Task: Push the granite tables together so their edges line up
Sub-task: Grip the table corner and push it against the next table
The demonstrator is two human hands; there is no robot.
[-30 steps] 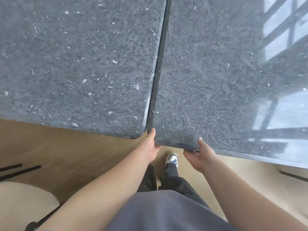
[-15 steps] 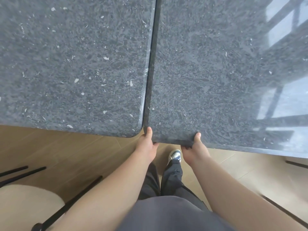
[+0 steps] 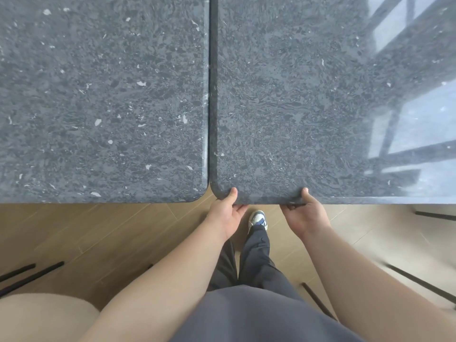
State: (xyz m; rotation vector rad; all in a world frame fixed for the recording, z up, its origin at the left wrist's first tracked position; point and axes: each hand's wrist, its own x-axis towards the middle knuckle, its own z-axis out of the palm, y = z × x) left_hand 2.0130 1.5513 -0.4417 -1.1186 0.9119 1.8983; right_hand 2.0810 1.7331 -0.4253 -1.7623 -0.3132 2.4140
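Head view: your left hand (image 3: 225,214) and right hand (image 3: 304,214) both grip the near edge of the right counter (image 3: 308,107), thumbs on top, fingers (image 3: 240,208) curled under. The left counter (image 3: 98,95) lies just beside it, leftward; their near edges look almost level, so judge only a slight push away.

speckled grey granite tables (image 3: 103,95); tan wood floor (image 3: 98,233); white-blue shoe (image 3: 257,218)

Both bare forearms are reaching forward and converging. The left hand (image 3: 225,213) is gripping with its thumb lying above the grip and its fingers curled beneath. The right hand (image 3: 304,214) is gripping likewise, thumb on top, fingers tucked under.
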